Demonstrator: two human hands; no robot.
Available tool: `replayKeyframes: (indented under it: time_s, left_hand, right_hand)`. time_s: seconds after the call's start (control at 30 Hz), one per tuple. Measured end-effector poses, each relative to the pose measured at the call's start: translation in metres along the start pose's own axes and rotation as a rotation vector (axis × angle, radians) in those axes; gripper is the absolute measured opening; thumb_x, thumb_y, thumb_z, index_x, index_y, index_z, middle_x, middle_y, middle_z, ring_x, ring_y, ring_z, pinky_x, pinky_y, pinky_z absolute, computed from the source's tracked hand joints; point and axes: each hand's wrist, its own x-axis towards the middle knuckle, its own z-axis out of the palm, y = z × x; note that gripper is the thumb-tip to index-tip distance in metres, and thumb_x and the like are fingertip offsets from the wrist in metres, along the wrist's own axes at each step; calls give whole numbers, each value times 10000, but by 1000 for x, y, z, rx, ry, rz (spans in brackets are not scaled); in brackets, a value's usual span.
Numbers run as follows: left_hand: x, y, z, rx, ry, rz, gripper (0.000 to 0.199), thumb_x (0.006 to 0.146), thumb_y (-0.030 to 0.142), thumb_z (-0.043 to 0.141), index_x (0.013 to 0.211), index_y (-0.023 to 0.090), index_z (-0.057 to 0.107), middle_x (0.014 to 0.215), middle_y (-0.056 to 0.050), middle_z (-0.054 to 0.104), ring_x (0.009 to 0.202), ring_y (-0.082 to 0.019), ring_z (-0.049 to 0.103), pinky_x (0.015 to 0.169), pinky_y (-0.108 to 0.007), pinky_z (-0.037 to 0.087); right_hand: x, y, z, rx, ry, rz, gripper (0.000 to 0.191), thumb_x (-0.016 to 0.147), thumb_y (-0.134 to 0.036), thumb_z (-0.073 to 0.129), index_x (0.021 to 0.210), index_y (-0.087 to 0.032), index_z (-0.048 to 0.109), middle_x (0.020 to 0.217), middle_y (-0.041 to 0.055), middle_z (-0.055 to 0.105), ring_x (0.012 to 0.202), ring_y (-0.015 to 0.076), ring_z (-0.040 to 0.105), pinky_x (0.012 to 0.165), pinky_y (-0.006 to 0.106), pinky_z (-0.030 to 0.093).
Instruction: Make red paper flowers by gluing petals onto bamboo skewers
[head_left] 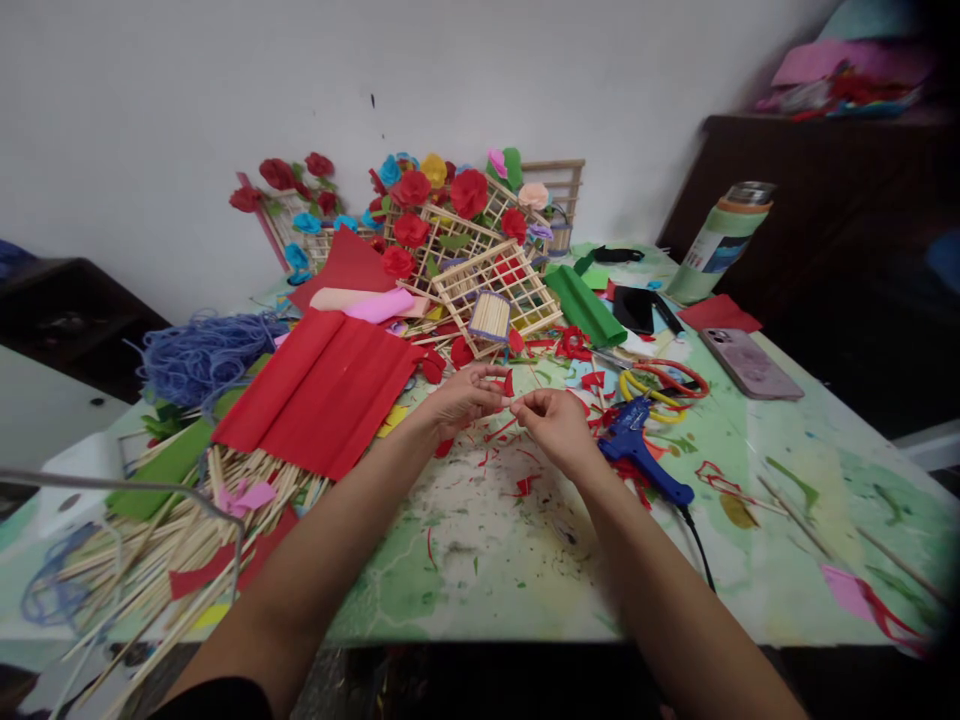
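Over the middle of the table, my left hand (pixel 471 396) and my right hand (pixel 553 420) meet at the fingertips. A small piece of red crepe paper (pixel 509 383) stands up between them, its lower end hidden in the pinched fingers of both hands. Red paper scraps (pixel 525 485) lie beneath. To the right of my right hand are a blue hot glue gun (pixel 645 455) and scissors (pixel 660 385) with yellow and red handles. A folded sheet of red crepe paper (pixel 322 390) lies left of my left hand.
Behind are bamboo-stick lattices (pixel 499 290) with paper flowers (pixel 469 192). Blue cord (pixel 206 360) and loose sticks (pixel 172 560) cover the left side. A green bottle (pixel 720 245), a phone (pixel 750 362) and a green paper roll (pixel 585 303) stand or lie at the right.
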Motion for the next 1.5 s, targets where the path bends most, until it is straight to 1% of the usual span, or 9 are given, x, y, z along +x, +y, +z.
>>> replayKeyframes:
  time_s: [0.17,0.27,0.43,0.73,0.83,1.03,1.17,1.37,1.5]
  left_hand:
    - [-2,0,3,-11,13,2,569,558,48,749,1081,114,536,654,27,603,585,-78,585,620,-221,433]
    - [-4,1,4,-100,-64,-5,575,568,35,752,1100,122,551,718,2,631,639,-84,609,649,-216,449]
    - [-4,-1,4,-231,-215,-4,603,572,9,739,1124,164,553,793,-6,661,724,-110,642,707,-232,482]
    - [1,-12,11,-263,-171,61,532,571,53,772,1038,173,547,787,-5,665,681,-114,646,660,-226,511]
    - [0,-9,12,-256,-108,86,547,524,31,783,1003,162,555,725,12,647,643,-98,631,639,-205,493]
    - [0,-6,8,-127,-37,125,573,533,74,798,1036,162,537,647,36,614,585,-78,595,584,-183,440]
    - [0,-5,8,-92,-1,134,584,499,88,812,1005,166,531,609,60,582,538,-65,568,539,-166,418]
    - [-2,-4,10,-49,40,137,561,512,59,794,988,170,520,584,73,557,550,-70,574,539,-168,431]
    - [-1,-4,8,-28,62,120,560,545,15,754,1030,159,514,636,36,610,592,-93,610,559,-191,453]
  right_hand:
    - [-1,-3,-2,91,-20,56,180,678,-330,574,588,-174,569,495,-32,481,458,88,347,483,252,261]
    - [-2,-6,-9,315,-98,85,227,652,-363,623,564,-170,543,493,-41,470,467,77,337,504,252,268]
    - [-5,-13,-18,677,-236,156,246,599,-346,705,551,-152,563,509,-18,516,497,78,405,534,253,294]
    - [-5,-7,-10,906,-310,187,228,568,-300,762,595,-138,603,539,-21,527,520,79,439,554,249,341]
    - [-5,-6,-9,826,-265,157,229,570,-317,744,579,-143,595,522,-27,514,508,77,421,546,246,330]
    - [0,-3,-6,301,-14,-27,207,644,-344,618,555,-157,605,479,-34,492,460,78,345,495,243,269]
    - [1,-2,-1,74,99,-151,249,671,-348,562,495,-172,553,449,-33,462,448,83,341,475,241,250]
    - [2,0,-2,-31,136,-157,204,691,-290,574,528,-170,599,472,-4,530,461,103,413,488,251,283]
    - [3,-1,-4,-106,146,-162,168,707,-252,585,566,-169,625,528,17,579,495,119,461,509,259,299]
